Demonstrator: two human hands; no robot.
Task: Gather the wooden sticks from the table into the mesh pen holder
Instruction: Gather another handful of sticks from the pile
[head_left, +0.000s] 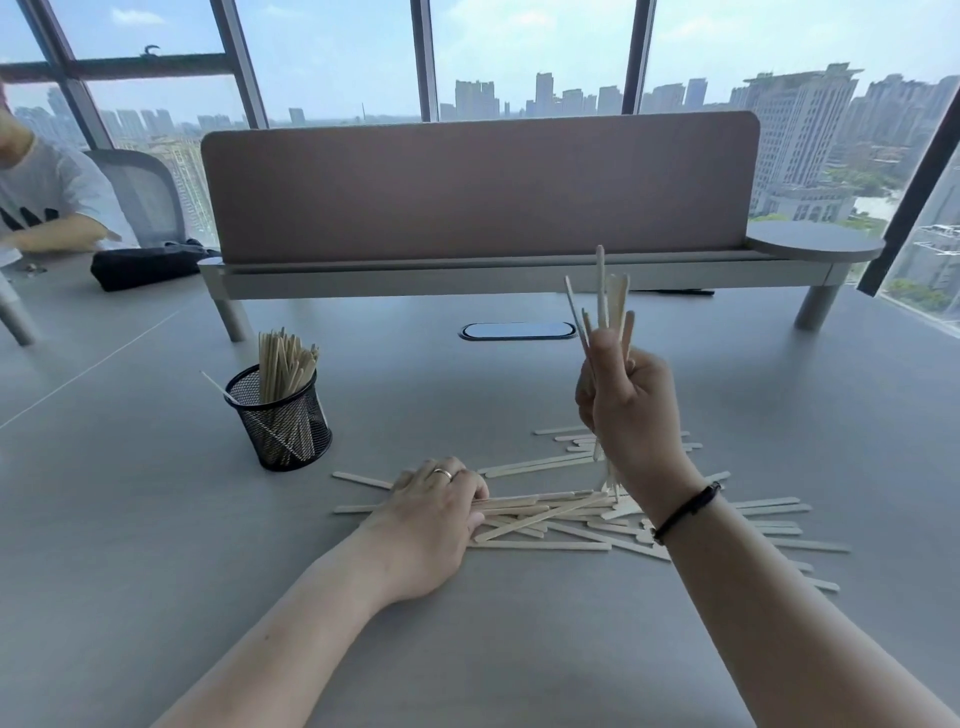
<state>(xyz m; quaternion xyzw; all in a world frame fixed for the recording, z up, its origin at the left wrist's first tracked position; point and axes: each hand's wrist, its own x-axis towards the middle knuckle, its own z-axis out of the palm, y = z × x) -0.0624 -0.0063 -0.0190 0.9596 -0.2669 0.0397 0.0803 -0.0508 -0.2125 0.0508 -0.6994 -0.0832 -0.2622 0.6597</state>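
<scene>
A black mesh pen holder (283, 421) stands on the grey table, left of centre, with several wooden sticks upright in it. A loose pile of wooden sticks (582, 512) lies flat on the table in front of me. My right hand (631, 410) is raised above the pile and grips a bundle of sticks (605, 306) held upright. My left hand (431, 514) rests on the left end of the pile, fingers curled over several sticks.
A pink desk divider (478, 187) on a raised shelf runs across the back. A cable port (517, 330) sits in the table behind the pile. A black bag (148, 267) and another person (47, 202) are at far left.
</scene>
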